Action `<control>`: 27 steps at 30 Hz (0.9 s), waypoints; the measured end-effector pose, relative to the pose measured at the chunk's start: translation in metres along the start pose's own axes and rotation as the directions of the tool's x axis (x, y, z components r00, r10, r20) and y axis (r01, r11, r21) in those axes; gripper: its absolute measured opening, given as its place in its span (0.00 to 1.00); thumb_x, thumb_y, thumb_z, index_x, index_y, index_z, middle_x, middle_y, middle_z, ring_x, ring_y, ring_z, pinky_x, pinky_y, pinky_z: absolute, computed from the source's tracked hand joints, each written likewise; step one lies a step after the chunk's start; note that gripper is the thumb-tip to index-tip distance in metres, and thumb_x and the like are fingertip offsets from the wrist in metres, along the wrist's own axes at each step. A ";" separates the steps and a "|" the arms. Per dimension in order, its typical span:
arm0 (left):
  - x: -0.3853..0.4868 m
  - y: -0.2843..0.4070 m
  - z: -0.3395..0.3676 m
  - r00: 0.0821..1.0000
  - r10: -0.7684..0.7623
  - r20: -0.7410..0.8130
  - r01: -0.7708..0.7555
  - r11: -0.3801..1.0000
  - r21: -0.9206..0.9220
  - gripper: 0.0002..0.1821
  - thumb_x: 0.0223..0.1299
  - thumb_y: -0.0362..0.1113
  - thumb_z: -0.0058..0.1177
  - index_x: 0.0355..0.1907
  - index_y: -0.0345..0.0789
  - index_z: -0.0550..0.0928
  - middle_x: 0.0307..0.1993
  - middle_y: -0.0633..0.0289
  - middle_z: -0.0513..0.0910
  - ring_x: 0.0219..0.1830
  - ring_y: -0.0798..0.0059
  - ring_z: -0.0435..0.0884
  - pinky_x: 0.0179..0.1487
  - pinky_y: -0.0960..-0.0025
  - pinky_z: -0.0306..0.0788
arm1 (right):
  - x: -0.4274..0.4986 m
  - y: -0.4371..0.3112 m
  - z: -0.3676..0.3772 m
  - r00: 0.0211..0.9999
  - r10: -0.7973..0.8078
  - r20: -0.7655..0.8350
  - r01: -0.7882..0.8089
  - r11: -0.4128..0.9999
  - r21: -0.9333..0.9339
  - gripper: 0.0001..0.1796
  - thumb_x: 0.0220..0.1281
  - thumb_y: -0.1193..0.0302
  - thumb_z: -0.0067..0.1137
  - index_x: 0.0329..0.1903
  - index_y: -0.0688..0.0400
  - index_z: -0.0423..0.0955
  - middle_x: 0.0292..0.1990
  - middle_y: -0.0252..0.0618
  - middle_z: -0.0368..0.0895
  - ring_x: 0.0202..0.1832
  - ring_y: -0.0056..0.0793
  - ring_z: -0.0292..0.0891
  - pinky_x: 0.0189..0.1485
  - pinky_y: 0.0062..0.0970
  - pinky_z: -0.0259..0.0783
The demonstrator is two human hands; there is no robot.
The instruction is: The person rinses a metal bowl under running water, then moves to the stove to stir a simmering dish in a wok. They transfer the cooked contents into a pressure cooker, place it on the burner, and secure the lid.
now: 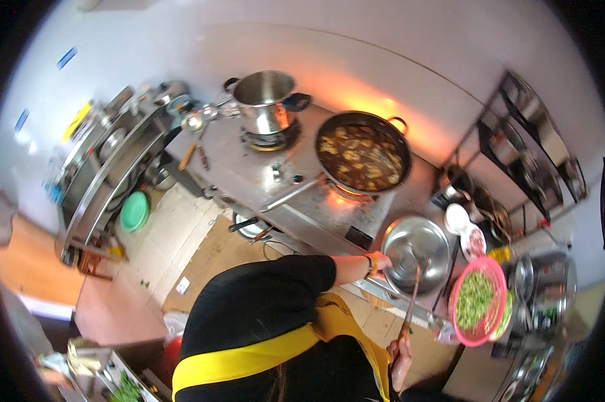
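Observation:
A large stainless steel bowl (407, 241) rests on the counter in front of me. My left hand (379, 263), with an orange band at the wrist, is at the bowl's left rim and seems to grip it. In my right hand (401, 352) is the handle of a long cooking utensil (410, 309); its far end reaches over the bowl, too blurred to identify. Behind, a wide dark pan (408, 168) of brown stew with chunks sits over a lit gas burner, its long metal handle pointing left. A tall steel pot (262, 114) stands on the burner to its left.
Right of the bowl are a pink basket (501, 281) of chopped green vegetables, a white bowl (457, 219) and a dish of raw meat (473, 242). A black rack (521, 183) holds pots at the right. Utensils (187, 157) lie at the counter's left end, near a metal shelf (106, 176).

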State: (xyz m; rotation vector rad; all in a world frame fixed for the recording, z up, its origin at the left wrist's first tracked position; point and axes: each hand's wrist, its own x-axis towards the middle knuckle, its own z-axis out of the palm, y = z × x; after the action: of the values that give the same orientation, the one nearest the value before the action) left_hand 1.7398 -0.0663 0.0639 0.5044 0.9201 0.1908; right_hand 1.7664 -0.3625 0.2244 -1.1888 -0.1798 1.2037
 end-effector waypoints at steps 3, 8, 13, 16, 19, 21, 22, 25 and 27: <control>0.053 -0.021 -0.021 0.976 0.198 0.087 -0.213 0.949 0.232 0.13 0.46 0.21 0.48 0.38 0.27 0.73 0.35 0.49 0.77 0.38 0.51 0.80 0.38 0.47 0.79 | -0.002 -0.003 -0.001 0.997 -0.075 0.027 0.076 0.996 -0.049 0.15 0.67 0.65 0.46 0.53 0.56 0.67 0.21 0.30 0.68 0.12 0.14 0.53 0.13 0.14 0.50; 0.003 -0.032 -0.049 0.969 0.136 0.206 -0.196 0.931 0.307 0.16 0.42 0.19 0.45 0.39 0.32 0.73 0.34 0.53 0.75 0.36 0.57 0.80 0.36 0.53 0.79 | -0.007 -0.021 0.012 0.994 -0.106 -0.004 0.106 0.993 0.046 0.15 0.68 0.65 0.45 0.53 0.59 0.64 0.23 0.31 0.66 0.11 0.13 0.51 0.10 0.15 0.49; -0.130 -0.020 -0.118 0.701 0.350 0.621 -0.712 0.303 0.634 0.10 0.45 0.26 0.57 0.34 0.34 0.78 0.31 0.58 0.80 0.32 0.64 0.79 0.34 0.62 0.74 | 0.005 -0.036 0.042 0.970 -0.182 0.159 0.162 0.978 0.133 0.22 0.69 0.66 0.42 0.62 0.58 0.57 0.23 0.31 0.63 0.10 0.13 0.49 0.09 0.13 0.47; -0.182 -0.033 -0.165 0.907 0.272 0.323 -0.410 0.749 0.521 0.10 0.50 0.26 0.54 0.37 0.29 0.75 0.37 0.54 0.79 0.36 0.59 0.79 0.41 0.58 0.76 | 0.021 -0.032 0.073 0.965 -0.167 0.203 0.143 0.982 0.127 0.23 0.69 0.67 0.42 0.64 0.56 0.55 0.22 0.30 0.62 0.10 0.12 0.49 0.09 0.13 0.47; -0.234 -0.044 -0.214 0.988 -0.108 -0.107 0.089 0.982 -0.164 0.09 0.52 0.25 0.52 0.36 0.26 0.73 0.39 0.51 0.76 0.40 0.59 0.78 0.43 0.56 0.77 | 0.031 -0.018 0.114 0.952 -0.124 0.279 0.088 0.986 0.139 0.20 0.69 0.67 0.43 0.60 0.57 0.59 0.22 0.30 0.61 0.11 0.13 0.50 0.10 0.13 0.48; -0.275 -0.050 -0.256 0.977 -0.113 -0.180 0.083 0.983 -0.166 0.10 0.54 0.25 0.49 0.39 0.24 0.71 0.40 0.52 0.76 0.40 0.62 0.78 0.46 0.56 0.78 | 0.034 -0.003 0.148 0.944 -0.081 0.319 0.045 0.992 0.120 0.19 0.69 0.67 0.44 0.59 0.57 0.59 0.22 0.31 0.61 0.11 0.13 0.50 0.10 0.13 0.49; -0.295 -0.054 -0.276 0.969 -0.095 -0.228 0.046 0.977 -0.211 0.09 0.54 0.25 0.49 0.38 0.25 0.71 0.39 0.53 0.76 0.39 0.63 0.78 0.44 0.57 0.78 | 0.035 0.006 0.167 0.939 -0.076 0.334 0.040 0.993 0.112 0.20 0.69 0.69 0.43 0.60 0.59 0.59 0.22 0.30 0.62 0.11 0.13 0.50 0.10 0.12 0.49; -0.347 -0.056 -0.341 0.943 -0.087 -0.321 -0.028 0.941 -0.338 0.07 0.56 0.27 0.47 0.37 0.27 0.72 0.36 0.56 0.77 0.37 0.66 0.78 0.42 0.60 0.79 | 0.034 0.038 0.225 0.918 -0.077 0.388 0.021 0.989 0.144 0.18 0.69 0.69 0.43 0.59 0.60 0.61 0.23 0.32 0.65 0.12 0.13 0.52 0.11 0.13 0.51; -0.386 -0.046 -0.385 0.936 -0.038 -0.350 -0.098 0.926 -0.364 0.06 0.56 0.28 0.46 0.36 0.28 0.72 0.36 0.57 0.77 0.36 0.67 0.79 0.42 0.62 0.79 | 0.031 0.058 0.265 0.886 -0.082 0.456 -0.010 0.981 0.196 0.17 0.69 0.69 0.43 0.57 0.60 0.63 0.23 0.33 0.67 0.12 0.14 0.53 0.11 0.13 0.51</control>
State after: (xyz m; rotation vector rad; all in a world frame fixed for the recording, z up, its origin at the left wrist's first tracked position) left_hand 1.1987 -0.1199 0.1238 0.1243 1.1933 0.4894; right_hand 1.5675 -0.1835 0.2807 -0.7093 -0.4303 1.4245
